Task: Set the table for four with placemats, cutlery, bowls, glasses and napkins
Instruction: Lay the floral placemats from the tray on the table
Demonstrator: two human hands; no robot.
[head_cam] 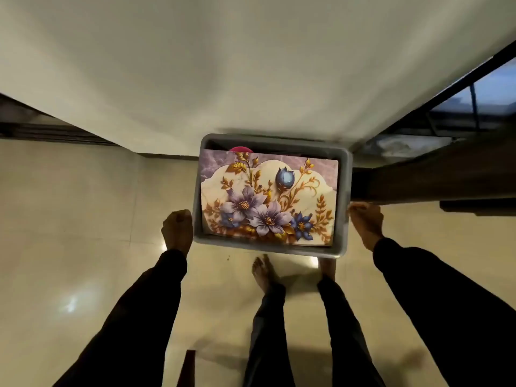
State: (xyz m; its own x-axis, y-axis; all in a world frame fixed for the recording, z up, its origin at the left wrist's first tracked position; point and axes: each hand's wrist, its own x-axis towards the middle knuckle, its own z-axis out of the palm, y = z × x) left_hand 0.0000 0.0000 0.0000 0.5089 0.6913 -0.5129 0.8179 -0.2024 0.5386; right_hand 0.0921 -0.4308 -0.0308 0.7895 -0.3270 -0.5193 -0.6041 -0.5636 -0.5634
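The bin (345, 174) could tip and spill if one hand slips, for it hangs over the floor (83, 219). The left hand (177, 230) and right hand (365, 219) each grip a side rim, fingers (356, 210) curled tight. The placemat (268, 199) lies flat on top in the bin, flowers up, long side running left to right.

No writing, label, brand or number can be read on anything here.

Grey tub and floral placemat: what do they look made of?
The grey tub is probably moulded plastic, matt, with rounded corners and a rolled rim. The floral placemat is likely printed vinyl or laminate: it lies flat and stiff, with a slight sheen.
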